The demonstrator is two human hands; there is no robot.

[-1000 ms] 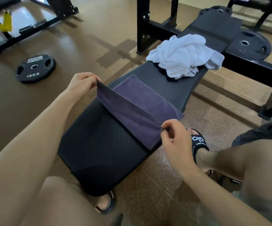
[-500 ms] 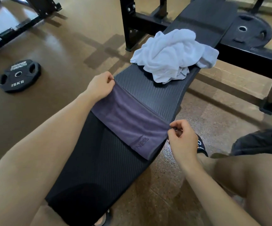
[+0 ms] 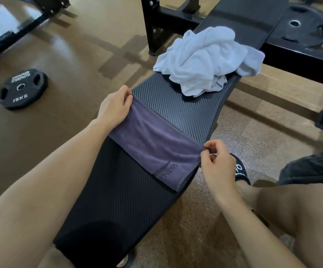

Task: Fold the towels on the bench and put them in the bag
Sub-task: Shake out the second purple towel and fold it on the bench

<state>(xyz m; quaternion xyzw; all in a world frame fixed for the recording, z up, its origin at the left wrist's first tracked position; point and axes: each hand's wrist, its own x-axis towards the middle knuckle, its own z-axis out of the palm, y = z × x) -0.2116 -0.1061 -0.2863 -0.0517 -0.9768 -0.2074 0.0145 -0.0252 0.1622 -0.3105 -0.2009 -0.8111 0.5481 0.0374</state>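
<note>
A black ribbed tabletop [image 3: 178, 111] runs diagonally across a gym floor; a crumpled white towel [image 3: 205, 59] sits at its far end; a folded purple towel [image 3: 155, 147] lies across its middle, left hand [image 3: 114, 107] and right hand [image 3: 217, 164] each pinching a far corner; a weight plate [image 3: 22, 88] lies on the floor.

You have brought the raised half of the purple towel [image 3: 153, 149] over and down, so it now lies flat as a narrow doubled strip across the bench [image 3: 185, 113]. Your left hand [image 3: 114, 107] carried its corner to the far edge, and your right hand [image 3: 216, 163] likewise, lettering now showing.
</note>
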